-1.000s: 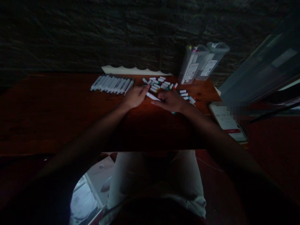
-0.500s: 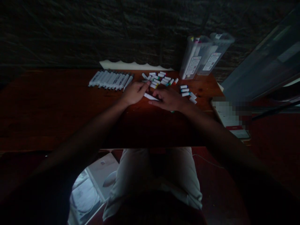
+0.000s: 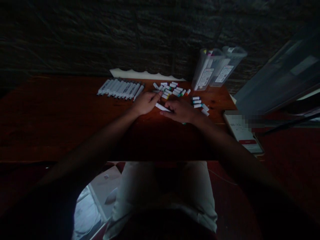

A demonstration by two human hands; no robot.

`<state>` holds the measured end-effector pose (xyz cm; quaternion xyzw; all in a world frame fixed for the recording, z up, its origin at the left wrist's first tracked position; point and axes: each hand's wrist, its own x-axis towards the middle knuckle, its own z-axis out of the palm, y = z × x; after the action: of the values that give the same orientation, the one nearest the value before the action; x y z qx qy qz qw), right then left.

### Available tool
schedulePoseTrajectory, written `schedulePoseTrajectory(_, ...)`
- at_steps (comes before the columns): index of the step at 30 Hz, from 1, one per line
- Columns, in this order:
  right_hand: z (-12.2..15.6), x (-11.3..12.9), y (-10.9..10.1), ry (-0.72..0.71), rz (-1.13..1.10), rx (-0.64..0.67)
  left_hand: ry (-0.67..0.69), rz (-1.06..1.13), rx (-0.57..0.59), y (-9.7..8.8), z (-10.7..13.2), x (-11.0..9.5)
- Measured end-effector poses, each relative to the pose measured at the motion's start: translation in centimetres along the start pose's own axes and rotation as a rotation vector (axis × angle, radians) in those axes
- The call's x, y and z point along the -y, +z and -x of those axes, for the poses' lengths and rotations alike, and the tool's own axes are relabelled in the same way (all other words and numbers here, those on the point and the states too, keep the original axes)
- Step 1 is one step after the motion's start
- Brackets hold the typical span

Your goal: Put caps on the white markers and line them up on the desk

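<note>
Between my two hands a white marker pen [image 3: 163, 107] is held over the wooden table. My left hand [image 3: 147, 102] grips its left end, fingers closed. My right hand [image 3: 180, 110] is closed round the right end, thumb along the near side. Just beyond the hands lie several loose white marker caps [image 3: 177, 90] with coloured ends. Another small group of caps [image 3: 197, 102] is right of my right hand. A row of white markers [image 3: 120, 89] lies side by side, left of and beyond my left hand.
Two clear plastic containers [image 3: 217, 71] stand at the back right, the left one holding markers. A flat white box or booklet [image 3: 241, 130] lies at the table's [image 3: 50, 116] right end. Behind is a dark stone wall [image 3: 100, 36]. White boxes [image 3: 106, 183] sit below the table.
The whole view has shifted slightly, so the table appears lower. Both hands still hold the marker in nearly the same pose.
</note>
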<state>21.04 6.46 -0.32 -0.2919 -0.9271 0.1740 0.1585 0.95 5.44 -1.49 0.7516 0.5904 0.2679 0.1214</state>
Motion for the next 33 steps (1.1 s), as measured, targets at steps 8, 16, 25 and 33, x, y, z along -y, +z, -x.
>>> schedulePoseTrajectory(8, 0.04, 0.07, -0.03, 0.014, 0.0, -0.001, -0.005, 0.009, 0.01, -0.14, 0.0, -0.21)
schedulePoseTrajectory(16, 0.03, 0.08, -0.03, 0.037, -0.006, 0.016, 0.031, 0.016, 0.013, -0.09, -0.03, 0.03)
schedulePoseTrajectory(25, 0.0, -0.05, 0.01, 0.018, -0.002, 0.011, 0.04, 0.022, 0.031, -0.16, -0.04, 0.08)
schedulePoseTrajectory(33, 0.01, 0.04, -0.06, 0.024, -0.01, 0.023, 0.052, 0.003, 0.046, -0.25, -0.04, 0.13)
